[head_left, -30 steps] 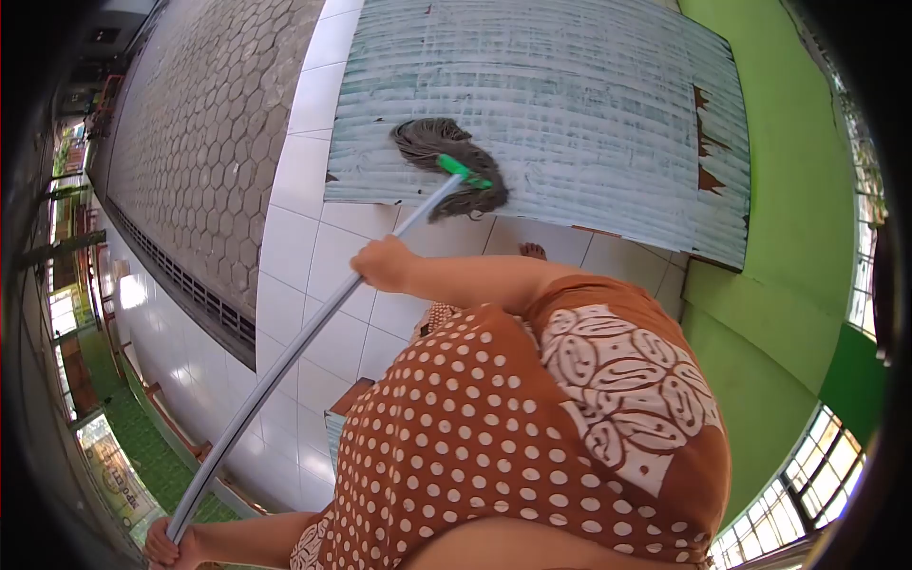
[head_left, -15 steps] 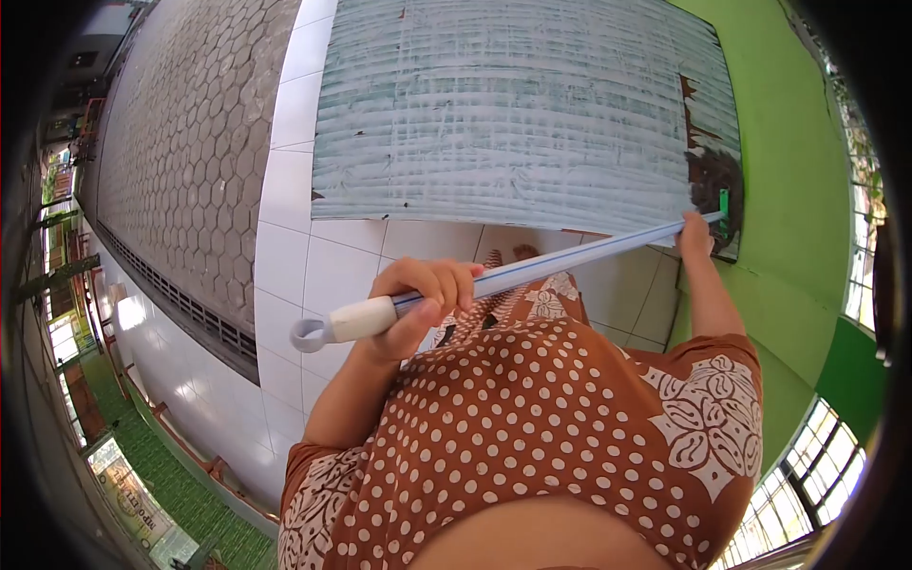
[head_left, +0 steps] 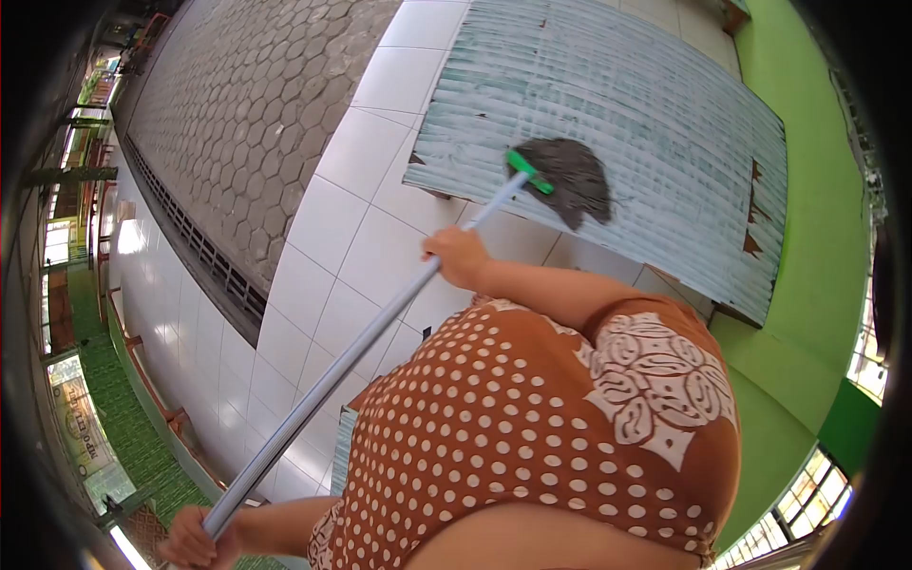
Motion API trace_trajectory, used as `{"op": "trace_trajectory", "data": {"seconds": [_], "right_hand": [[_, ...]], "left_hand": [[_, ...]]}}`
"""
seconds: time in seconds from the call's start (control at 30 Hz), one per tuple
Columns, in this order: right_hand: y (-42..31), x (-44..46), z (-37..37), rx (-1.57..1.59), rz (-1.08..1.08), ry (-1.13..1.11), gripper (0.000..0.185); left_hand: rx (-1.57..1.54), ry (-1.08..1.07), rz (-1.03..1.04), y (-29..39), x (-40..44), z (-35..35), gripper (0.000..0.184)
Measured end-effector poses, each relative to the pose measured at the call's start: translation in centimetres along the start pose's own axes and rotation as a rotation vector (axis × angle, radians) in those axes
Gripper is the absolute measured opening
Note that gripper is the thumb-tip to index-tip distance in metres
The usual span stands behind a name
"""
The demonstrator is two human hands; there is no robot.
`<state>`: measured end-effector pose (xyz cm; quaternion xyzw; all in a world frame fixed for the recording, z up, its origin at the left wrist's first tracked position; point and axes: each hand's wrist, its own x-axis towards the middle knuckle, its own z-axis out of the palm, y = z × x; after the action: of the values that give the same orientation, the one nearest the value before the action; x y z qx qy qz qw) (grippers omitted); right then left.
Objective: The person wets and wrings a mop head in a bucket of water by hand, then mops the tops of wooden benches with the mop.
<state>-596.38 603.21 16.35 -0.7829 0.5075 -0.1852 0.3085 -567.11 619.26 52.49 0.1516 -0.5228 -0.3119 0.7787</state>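
Observation:
A mop with a light blue-grey pole (head_left: 351,359), a green clamp (head_left: 529,173) and dark grey strands (head_left: 570,180) crosses the view diagonally. Its strands lie spread on a low platform (head_left: 646,123) covered in worn, pale blue-green striped sheeting. My right hand (head_left: 458,256) is wrapped round the pole, a short way below the clamp. Lower down, at the bottom left, my left hand (head_left: 195,539) grips the pole near its other end, which is hidden.
White floor tiles (head_left: 332,228) run along the platform's left and near sides. Beyond them are hexagonal paving (head_left: 247,114) and a dark drain grate (head_left: 204,252). A green wall (head_left: 807,313) stands against the platform's right side. Torn patches mark the sheeting near its right end.
From the platform's right end, the mop head has swung back left. My right hand has moved left with it, and my left hand has dropped to the lower left. The view has shifted too.

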Motion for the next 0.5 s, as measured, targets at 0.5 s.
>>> {"op": "trace_trajectory", "data": {"seconds": [0.5], "right_hand": [[1.9, 7.0, 0.2, 0.035, 0.03, 0.295, 0.005]], "left_hand": [[-0.192, 0.022, -0.204, -9.7, 10.4, -12.1, 0.028]]}}
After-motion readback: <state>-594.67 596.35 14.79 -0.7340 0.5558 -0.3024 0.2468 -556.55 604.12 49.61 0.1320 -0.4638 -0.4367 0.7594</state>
